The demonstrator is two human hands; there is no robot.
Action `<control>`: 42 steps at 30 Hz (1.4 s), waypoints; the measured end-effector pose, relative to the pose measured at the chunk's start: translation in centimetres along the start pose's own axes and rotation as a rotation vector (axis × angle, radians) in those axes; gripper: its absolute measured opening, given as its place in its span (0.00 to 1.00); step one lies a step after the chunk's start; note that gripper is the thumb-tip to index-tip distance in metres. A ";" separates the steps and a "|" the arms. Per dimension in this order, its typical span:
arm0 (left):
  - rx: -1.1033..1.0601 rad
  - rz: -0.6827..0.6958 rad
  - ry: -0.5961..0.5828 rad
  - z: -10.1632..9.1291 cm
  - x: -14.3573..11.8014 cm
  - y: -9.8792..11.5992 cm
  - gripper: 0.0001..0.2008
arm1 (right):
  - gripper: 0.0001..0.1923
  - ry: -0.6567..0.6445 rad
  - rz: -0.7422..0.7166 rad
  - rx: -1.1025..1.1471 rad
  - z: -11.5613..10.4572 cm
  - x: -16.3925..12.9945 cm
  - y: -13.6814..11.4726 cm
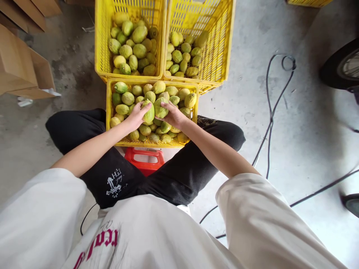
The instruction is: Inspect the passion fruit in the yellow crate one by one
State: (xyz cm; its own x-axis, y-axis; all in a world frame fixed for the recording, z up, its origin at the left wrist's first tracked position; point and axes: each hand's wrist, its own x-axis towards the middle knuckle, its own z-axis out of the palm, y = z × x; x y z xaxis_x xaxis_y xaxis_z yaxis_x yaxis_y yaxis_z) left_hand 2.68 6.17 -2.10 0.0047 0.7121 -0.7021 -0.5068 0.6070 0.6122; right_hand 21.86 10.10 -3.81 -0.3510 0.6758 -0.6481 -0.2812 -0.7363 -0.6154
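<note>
My left hand (pixel 136 117) is closed round a large green-yellow lemon (pixel 149 113). Beside it, my right hand (pixel 173 115) grips another greenish lemon (pixel 160 108), its thumb on top. Both are held side by side over the near yellow crate (pixel 151 144), which sits between my knees full of lemons in green and yellow shades. My fingers hide the undersides of the two held lemons.
Two deeper yellow crates stand beyond, the left crate (pixel 100 45) and the right crate (pixel 215 56), each partly filled with lemons. A red stool (pixel 146 168) shows between my legs. Cardboard boxes (pixel 19 63) lie left; a black cable (pixel 271 116) and a wheel (pixel 340 67) are right.
</note>
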 end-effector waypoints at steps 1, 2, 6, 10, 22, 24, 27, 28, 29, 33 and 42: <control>0.016 -0.005 -0.019 0.0 0.0 -0.1 0.19 | 0.26 0.001 0.016 -0.010 0.1 -0.2 -0.1; 0.032 -0.007 -0.034 0.0 0.0 -0.2 0.16 | 0.26 0.005 0.032 -0.016 0.1 -0.3 -0.3; 0.047 -0.037 -0.043 -0.1 0.2 -0.4 0.04 | 0.26 0.012 0.071 -0.009 0.2 -0.7 -0.6; 0.049 -0.073 -0.046 -0.7 0.6 -0.5 0.07 | 0.29 0.030 0.058 -0.006 0.2 -0.7 -0.5; 0.064 -0.009 -0.047 0.4 -0.7 0.7 0.13 | 0.20 0.063 0.161 0.048 1.8 -1.0 -1.7; 0.068 -0.007 -0.070 0.4 -0.8 0.9 0.17 | 0.22 0.069 0.157 0.034 1.8 -1.2 -1.6; 0.087 -0.005 -0.060 0.1 -0.7 0.7 0.23 | 0.27 0.016 0.157 0.014 1.3 -1.3 -1.4; 0.092 -0.008 -0.052 0.0 -0.7 0.6 0.24 | 0.28 -0.005 0.150 0.007 1.0 -1.2 -1.4; 0.100 -0.015 -0.044 0.0 -0.6 0.5 0.24 | 0.28 -0.020 0.133 -0.001 0.8 -1.1 -1.3; 0.133 -0.030 -0.035 -0.2 0.0 0.0 0.21 | 0.30 -0.027 0.029 -0.040 0.2 -0.6 -0.9; 0.027 -0.059 0.000 0.1 0.8 0.2 0.04 | 0.26 -0.003 0.123 -0.019 0.4 -0.9 -1.5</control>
State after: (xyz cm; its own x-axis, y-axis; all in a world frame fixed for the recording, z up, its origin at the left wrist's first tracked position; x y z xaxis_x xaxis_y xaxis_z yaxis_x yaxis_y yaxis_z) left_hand 2.69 6.86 -2.51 0.0339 0.6750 -0.7370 -0.4825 0.6569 0.5794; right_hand 22.23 10.61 -2.11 -0.3845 0.5803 -0.7179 -0.2188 -0.8128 -0.5399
